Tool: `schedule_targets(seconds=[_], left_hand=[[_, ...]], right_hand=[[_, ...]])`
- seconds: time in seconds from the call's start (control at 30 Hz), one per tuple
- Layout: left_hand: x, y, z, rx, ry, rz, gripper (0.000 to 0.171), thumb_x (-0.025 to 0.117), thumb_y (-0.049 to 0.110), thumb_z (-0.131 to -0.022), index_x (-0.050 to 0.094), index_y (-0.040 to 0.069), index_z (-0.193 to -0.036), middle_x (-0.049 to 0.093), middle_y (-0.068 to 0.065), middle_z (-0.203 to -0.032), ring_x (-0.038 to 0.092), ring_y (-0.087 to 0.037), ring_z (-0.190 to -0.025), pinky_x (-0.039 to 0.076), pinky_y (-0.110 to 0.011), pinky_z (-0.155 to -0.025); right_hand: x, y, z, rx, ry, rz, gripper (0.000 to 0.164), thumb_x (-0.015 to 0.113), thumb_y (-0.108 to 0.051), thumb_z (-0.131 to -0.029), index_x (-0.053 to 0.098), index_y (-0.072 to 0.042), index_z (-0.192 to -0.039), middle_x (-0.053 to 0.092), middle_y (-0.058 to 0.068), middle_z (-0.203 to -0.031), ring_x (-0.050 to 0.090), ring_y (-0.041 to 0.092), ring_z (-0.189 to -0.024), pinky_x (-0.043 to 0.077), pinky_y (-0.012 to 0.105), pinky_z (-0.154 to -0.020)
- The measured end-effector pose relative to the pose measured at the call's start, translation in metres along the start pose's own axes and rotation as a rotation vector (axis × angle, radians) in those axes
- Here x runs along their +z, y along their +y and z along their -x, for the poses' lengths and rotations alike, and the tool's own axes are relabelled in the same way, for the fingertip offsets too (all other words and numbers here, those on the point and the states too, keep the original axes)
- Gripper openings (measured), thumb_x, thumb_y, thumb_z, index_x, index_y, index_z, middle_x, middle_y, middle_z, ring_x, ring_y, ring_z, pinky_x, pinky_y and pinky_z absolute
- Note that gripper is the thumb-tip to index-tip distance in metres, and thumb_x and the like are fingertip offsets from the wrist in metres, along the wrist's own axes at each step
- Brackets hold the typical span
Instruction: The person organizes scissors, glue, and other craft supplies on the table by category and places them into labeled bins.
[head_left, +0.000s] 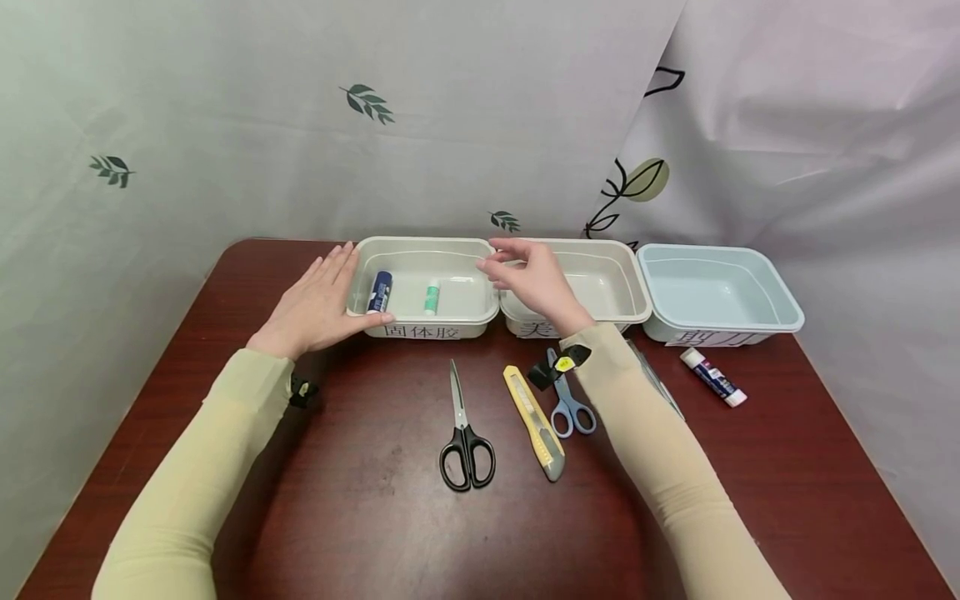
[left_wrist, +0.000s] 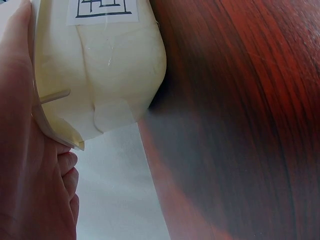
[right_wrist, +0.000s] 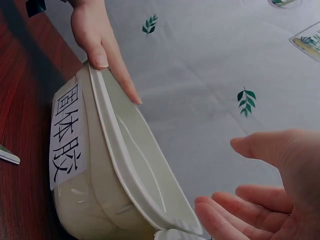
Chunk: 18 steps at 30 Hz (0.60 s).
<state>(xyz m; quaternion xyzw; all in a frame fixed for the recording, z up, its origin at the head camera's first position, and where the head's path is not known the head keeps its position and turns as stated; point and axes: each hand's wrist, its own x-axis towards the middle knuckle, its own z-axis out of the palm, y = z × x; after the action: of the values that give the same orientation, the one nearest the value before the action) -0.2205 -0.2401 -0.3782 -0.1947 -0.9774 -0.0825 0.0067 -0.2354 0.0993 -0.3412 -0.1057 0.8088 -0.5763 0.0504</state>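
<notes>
My left hand (head_left: pixel 318 300) rests on the left end of a cream plastic bin (head_left: pixel 472 287), fingers along the side rim and thumb across the front corner. Inside that bin lie a dark blue glue stick (head_left: pixel 380 291) and a small green-and-white glue stick (head_left: pixel 432 298). Its front bears a paper label (right_wrist: pixel 66 135) with handwritten characters. My right hand (head_left: pixel 536 279) hovers by the bin's right end, over the left part of the middle bin (head_left: pixel 600 287). Nothing is between its loosely bent fingers; thumb and fingertips stand apart in the right wrist view.
A pale blue bin (head_left: pixel 720 292) stands at the right of the row. In front lie black-handled scissors (head_left: pixel 467 450), a yellow utility knife (head_left: pixel 534 421), blue-handled scissors (head_left: pixel 572 408) and another glue stick (head_left: pixel 712 377). A slim item (head_left: pixel 654 375) is partly hidden by my right sleeve.
</notes>
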Motion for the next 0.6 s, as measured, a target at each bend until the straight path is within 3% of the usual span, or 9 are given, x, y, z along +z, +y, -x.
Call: schedule_targets(seconds=[0.2,0.37,0.6], left_hand=[[0.0,0.0,-0.001,0.002,-0.002,-0.002,0.121,0.053,0.08,-0.087,0.008,-0.005,-0.161,0.009,-0.024,-0.167,0.008,-0.034,-0.154,0.006,-0.046,-0.124],[0.0,0.0,-0.002,0.004,0.001,-0.003,0.121,0.052,0.081,-0.087,0.008,-0.005,-0.161,0.01,-0.023,-0.167,0.008,-0.034,-0.154,0.008,-0.048,-0.123],[0.0,0.001,-0.002,-0.005,0.001,0.01,0.122,0.052,0.081,-0.086,0.008,-0.004,-0.161,0.01,-0.023,-0.167,0.008,-0.034,-0.154,0.006,-0.047,-0.124]], right_hand=[[-0.004,0.001,0.005,-0.027,-0.001,0.008,0.055,0.075,-0.028,-0.094,0.06,-0.002,-0.14,0.069,0.013,-0.119,0.07,0.037,-0.104,0.059,0.037,-0.085],[-0.008,0.001,0.009,-0.044,0.012,0.013,0.051,0.076,-0.03,-0.093,0.065,-0.006,-0.136,0.07,0.009,-0.119,0.071,0.03,-0.1,0.057,0.044,-0.088],[-0.014,-0.002,0.014,-0.062,0.023,0.06,0.048,0.075,-0.035,-0.093,0.068,-0.009,-0.133,0.072,0.005,-0.118,0.071,0.024,-0.098,0.056,0.037,-0.087]])
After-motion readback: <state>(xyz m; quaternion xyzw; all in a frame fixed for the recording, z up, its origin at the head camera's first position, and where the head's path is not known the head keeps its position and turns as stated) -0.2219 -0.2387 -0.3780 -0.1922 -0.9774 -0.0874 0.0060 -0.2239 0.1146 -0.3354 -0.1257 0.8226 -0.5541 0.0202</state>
